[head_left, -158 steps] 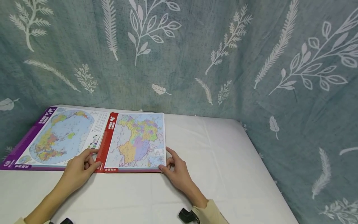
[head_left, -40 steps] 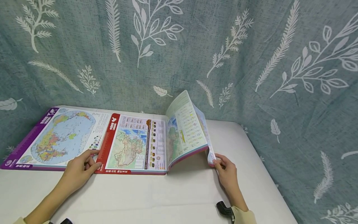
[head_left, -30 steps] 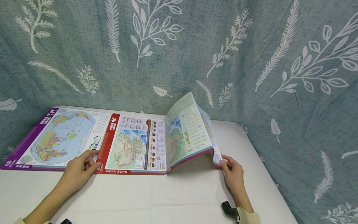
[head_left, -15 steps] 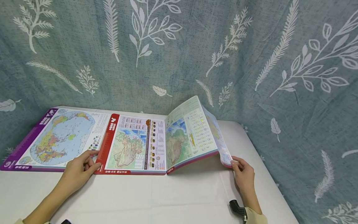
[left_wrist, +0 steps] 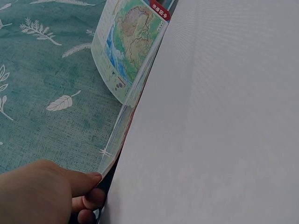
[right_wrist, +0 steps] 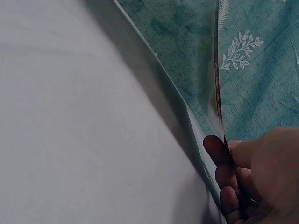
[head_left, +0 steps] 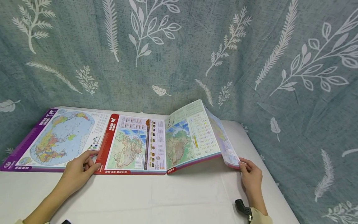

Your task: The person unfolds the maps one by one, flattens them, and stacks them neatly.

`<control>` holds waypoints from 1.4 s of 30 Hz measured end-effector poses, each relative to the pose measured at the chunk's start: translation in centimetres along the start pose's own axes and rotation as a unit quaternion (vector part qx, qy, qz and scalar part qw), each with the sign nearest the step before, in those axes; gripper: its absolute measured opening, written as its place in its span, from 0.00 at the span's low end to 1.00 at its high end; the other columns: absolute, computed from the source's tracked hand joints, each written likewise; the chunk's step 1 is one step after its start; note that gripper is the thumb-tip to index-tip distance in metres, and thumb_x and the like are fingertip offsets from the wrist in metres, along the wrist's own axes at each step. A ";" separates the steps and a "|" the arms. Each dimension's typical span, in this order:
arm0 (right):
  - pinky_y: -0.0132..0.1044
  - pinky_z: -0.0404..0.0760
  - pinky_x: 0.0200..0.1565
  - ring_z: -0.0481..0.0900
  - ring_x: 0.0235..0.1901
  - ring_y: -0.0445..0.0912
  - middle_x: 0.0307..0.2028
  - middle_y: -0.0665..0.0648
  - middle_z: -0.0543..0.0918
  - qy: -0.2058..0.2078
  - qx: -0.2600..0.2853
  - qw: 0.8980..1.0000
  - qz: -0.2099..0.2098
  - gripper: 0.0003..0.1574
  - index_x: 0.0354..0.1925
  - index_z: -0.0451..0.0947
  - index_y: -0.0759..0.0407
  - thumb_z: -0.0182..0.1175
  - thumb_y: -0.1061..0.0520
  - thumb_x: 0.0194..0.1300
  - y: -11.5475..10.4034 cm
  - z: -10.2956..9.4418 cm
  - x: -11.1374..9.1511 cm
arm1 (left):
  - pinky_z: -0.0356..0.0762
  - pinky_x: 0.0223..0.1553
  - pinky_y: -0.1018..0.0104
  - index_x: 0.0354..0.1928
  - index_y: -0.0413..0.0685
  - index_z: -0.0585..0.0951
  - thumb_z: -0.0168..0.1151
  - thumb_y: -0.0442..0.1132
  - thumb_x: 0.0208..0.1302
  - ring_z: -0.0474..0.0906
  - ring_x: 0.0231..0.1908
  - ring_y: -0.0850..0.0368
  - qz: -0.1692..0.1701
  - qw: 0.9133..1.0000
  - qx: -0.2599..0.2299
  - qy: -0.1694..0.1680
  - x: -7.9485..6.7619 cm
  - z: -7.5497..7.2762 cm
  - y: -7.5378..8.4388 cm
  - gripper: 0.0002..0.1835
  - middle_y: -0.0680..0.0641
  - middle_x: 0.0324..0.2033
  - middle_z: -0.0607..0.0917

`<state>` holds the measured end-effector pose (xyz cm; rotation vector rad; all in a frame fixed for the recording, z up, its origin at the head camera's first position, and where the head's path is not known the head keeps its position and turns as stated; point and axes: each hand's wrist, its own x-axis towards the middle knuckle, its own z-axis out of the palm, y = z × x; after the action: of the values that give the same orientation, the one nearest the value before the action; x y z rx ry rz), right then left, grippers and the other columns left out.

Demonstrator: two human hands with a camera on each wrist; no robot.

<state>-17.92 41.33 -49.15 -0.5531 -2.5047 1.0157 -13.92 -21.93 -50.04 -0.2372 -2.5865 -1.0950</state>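
Note:
A fold-out map (head_left: 130, 149) with a red left band lies partly spread in the head view. Its left panel is flat on the table, the middle panel (head_left: 181, 140) rises in a tilt, and the right panel (head_left: 223, 143) slopes down behind it. My left hand (head_left: 79, 166) pinches the lower left edge of the red band; thumb and finger also show in the left wrist view, on the map's edge. Far to the right, my right hand (head_left: 250, 174) pinches the lower corner of the right panel. In the right wrist view that panel (right_wrist: 217, 84) appears edge-on between thumb and fingers.
A purple-banded world map (head_left: 61, 137) lies left of the red-banded one, close against its edge. White cloth covers the table (head_left: 167, 199). A green leaf-patterned curtain (head_left: 179, 62) hangs along the back and right sides.
The map was folded to one panel at first. My right hand has since drawn its corner rightward, spreading the panels and lowering the middle one. The left hand has stayed in place.

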 end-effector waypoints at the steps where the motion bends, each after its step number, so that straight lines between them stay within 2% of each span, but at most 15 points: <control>1: 0.34 0.67 0.48 0.75 0.43 0.43 0.44 0.59 0.91 0.000 0.000 1.000 0.002 0.17 0.59 0.86 0.52 0.60 0.50 0.79 0.1 -0.1 0.1 | 0.61 0.28 0.70 0.59 0.40 0.80 0.75 0.33 0.64 0.64 0.23 0.70 -0.001 1.000 -0.001 0.000 0.0 0.0 0.0 0.23 0.59 0.22 0.75; 10: 0.34 0.67 0.45 0.74 0.44 0.46 0.45 0.60 0.91 0.005 -0.018 1.000 0.010 0.19 0.62 0.84 0.51 0.57 0.49 0.80 1.0 -0.8 0.5 | 0.61 0.27 0.70 0.59 0.40 0.80 0.75 0.34 0.64 0.64 0.22 0.70 -0.002 1.000 -0.002 0.000 0.0 0.0 0.0 0.23 0.58 0.22 0.74; 17: 0.30 0.69 0.34 0.76 0.32 0.37 0.35 0.48 0.89 0.024 -0.010 1.000 0.017 0.19 0.61 0.85 0.50 0.56 0.49 0.81 1.7 -1.5 0.9 | 0.62 0.28 0.70 0.60 0.40 0.80 0.75 0.34 0.65 0.64 0.23 0.69 -0.006 1.000 0.001 -0.003 0.1 0.0 -0.1 0.23 0.58 0.22 0.75; 21: 0.28 0.71 0.32 0.77 0.30 0.32 0.34 0.42 0.88 0.026 0.017 0.999 0.028 0.21 0.62 0.84 0.53 0.56 0.46 0.81 1.8 -1.7 1.0 | 0.62 0.28 0.70 0.60 0.41 0.80 0.75 0.34 0.64 0.64 0.23 0.69 -0.005 1.000 0.002 -0.001 0.1 0.0 -0.1 0.23 0.58 0.22 0.75; 24: 0.24 0.73 0.33 0.78 0.30 0.29 0.38 0.44 0.88 0.028 0.034 0.998 0.038 0.24 0.64 0.82 0.55 0.56 0.45 0.81 1.7 -1.7 1.0 | 0.62 0.29 0.70 0.60 0.41 0.80 0.75 0.34 0.64 0.64 0.23 0.70 -0.004 1.000 0.002 0.000 0.2 0.0 -0.1 0.23 0.58 0.22 0.74; 27: 0.23 0.74 0.32 0.78 0.31 0.30 0.42 0.50 0.86 0.029 0.041 0.998 0.049 0.27 0.65 0.80 0.58 0.57 0.43 0.80 1.7 -1.7 1.0 | 0.62 0.29 0.70 0.60 0.41 0.80 0.75 0.33 0.64 0.64 0.23 0.70 -0.005 1.000 0.002 0.000 0.1 -0.1 -0.1 0.23 0.58 0.22 0.74; 34: 0.30 0.67 0.32 0.71 0.39 0.45 0.46 0.60 0.76 0.030 0.014 0.997 0.074 0.40 0.75 0.69 0.60 0.58 0.37 0.77 1.9 -1.8 1.2 | 0.62 0.28 0.70 0.60 0.41 0.80 0.75 0.33 0.64 0.64 0.22 0.69 -0.004 1.000 0.000 -0.001 0.2 0.0 -0.2 0.23 0.58 0.22 0.74; 38: 0.29 0.66 0.35 0.69 0.45 0.50 0.53 0.64 0.75 0.032 0.019 0.996 0.081 0.45 0.79 0.62 0.60 0.60 0.39 0.76 2.1 -1.9 1.1 | 0.62 0.28 0.70 0.60 0.40 0.80 0.75 0.34 0.64 0.64 0.22 0.69 -0.004 1.000 0.001 -0.001 0.2 0.0 -0.1 0.23 0.58 0.22 0.74; 42: 0.30 0.65 0.39 0.69 0.48 0.52 0.58 0.69 0.75 0.038 0.016 0.997 0.071 0.45 0.79 0.61 0.62 0.63 0.45 0.75 2.3 -2.1 1.1 | 0.62 0.28 0.70 0.60 0.41 0.80 0.75 0.34 0.64 0.64 0.22 0.70 -0.002 1.000 0.000 0.001 0.2 0.0 -0.1 0.23 0.58 0.22 0.74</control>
<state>-17.39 44.62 -49.18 -0.7553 -2.4064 1.0615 -14.11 -22.02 -50.08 -0.2297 -2.5869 -1.0957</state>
